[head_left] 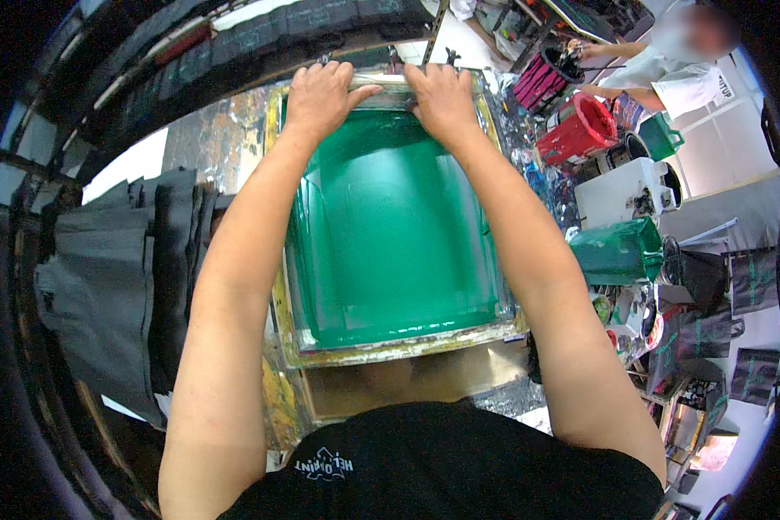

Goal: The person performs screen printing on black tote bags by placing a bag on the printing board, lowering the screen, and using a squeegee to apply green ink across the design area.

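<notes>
Before me lies a screen printing frame [288, 347] whose mesh is coated with wet green ink [390, 234]. Both my arms reach to its far end, where a pale squeegee [381, 82] runs crosswise. My left hand [321, 97] wraps round the squeegee's left part, its thumb along the near side. Round the right part is my right hand [442, 100], closed, fingers curled over the far side. The squeegee's blade is mostly hidden; a dark green band of ink lies just below it.
Dark sheets [104, 260] are stacked at left, beside a rack. On the right stand a red bucket [581, 126], a pink-and-black bucket [542, 80], a white container [620, 191] and a green container [615, 251]. A co-worker [680, 69] in white handles something over the buckets.
</notes>
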`<state>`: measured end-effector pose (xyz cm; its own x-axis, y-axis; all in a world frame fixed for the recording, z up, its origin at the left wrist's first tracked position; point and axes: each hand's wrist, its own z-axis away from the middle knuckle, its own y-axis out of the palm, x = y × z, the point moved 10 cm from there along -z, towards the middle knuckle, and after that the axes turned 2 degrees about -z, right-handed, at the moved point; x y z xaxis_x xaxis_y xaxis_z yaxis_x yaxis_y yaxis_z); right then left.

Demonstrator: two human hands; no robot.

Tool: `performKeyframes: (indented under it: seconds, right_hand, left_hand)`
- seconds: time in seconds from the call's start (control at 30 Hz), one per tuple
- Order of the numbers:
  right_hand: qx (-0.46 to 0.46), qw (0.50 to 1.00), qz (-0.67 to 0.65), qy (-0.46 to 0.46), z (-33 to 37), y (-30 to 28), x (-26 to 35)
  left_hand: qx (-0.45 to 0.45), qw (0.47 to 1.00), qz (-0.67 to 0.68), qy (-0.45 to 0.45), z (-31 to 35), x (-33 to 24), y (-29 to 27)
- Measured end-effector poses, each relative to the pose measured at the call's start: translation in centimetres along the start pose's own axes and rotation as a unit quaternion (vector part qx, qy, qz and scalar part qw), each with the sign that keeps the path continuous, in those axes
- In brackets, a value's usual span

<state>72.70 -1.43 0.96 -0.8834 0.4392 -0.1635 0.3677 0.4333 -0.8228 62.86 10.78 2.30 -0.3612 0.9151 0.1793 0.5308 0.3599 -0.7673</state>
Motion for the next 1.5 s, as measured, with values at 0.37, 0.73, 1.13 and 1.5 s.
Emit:
performKeyframes:
  seconds: [0.37, 0.73, 1.13, 1.5]
  right_hand:
    - [0.031, 0.998, -0.016, -0.045, 9.2, -6.7, 4.4]
    - [0.070, 0.994, -0.079, -0.042, 21.0, -16.4, 9.1]
    - [0.124, 0.986, -0.104, -0.031, 25.5, -20.2, 10.9]
    - [0.066, 0.991, -0.119, -0.010, 27.4, -22.4, 12.3]
  left_hand:
    - [-0.061, 0.998, 0.001, -0.001, 10.2, -5.6, -9.2]
    - [0.015, 0.998, 0.050, -0.032, 20.8, -11.9, -19.2]
    - [0.010, 0.996, 0.073, -0.056, 25.0, -14.1, -23.6]
    - [0.134, 0.940, 0.169, -0.265, 36.2, -5.7, -22.1]
